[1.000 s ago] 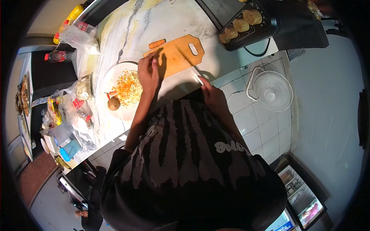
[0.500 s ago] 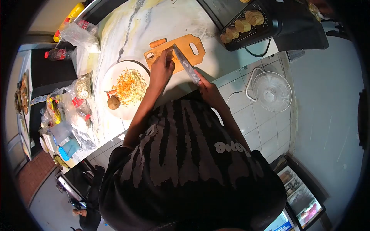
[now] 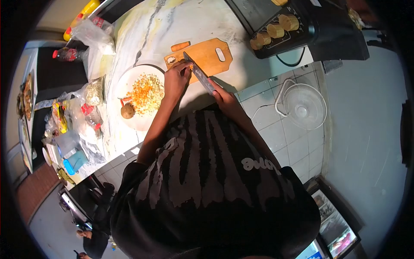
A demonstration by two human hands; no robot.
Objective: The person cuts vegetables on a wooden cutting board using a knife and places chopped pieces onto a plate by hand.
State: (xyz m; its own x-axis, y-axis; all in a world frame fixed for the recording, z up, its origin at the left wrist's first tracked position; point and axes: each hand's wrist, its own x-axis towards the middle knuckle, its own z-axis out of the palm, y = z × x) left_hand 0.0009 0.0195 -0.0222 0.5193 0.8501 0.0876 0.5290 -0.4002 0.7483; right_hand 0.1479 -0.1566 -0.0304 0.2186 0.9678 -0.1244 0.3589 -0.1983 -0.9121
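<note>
My right hand (image 3: 226, 98) grips the handle of a kitchen knife (image 3: 201, 77), its blade slanting across a wooden cutting board (image 3: 211, 54). Close against the blade, the fingers of my left hand (image 3: 176, 81) are pinched together around small orange carrot bits (image 3: 191, 67); the fingertips are partly hidden. A longer carrot piece (image 3: 180, 46) lies on the counter by the board's far edge. Left of my left forearm stands a white plate (image 3: 123, 86) with a heap of chopped pale and orange vegetables (image 3: 146, 95), a round brown potato-like thing (image 3: 127, 111) and something red beside it.
The marble counter (image 3: 172, 21) carries plastic bags (image 3: 92, 36) and bottles (image 3: 67, 54) at left. At upper right, a black appliance (image 3: 297, 39) has several light-brown round pieces on it. A white fan (image 3: 302, 105) stands on the tiled floor. Another person (image 3: 95, 244) is at lower left.
The knife and my right hand have moved left across the board, bringing the blade up to my left fingers. My left hand has shifted slightly toward me. The whole view has tilted a little.
</note>
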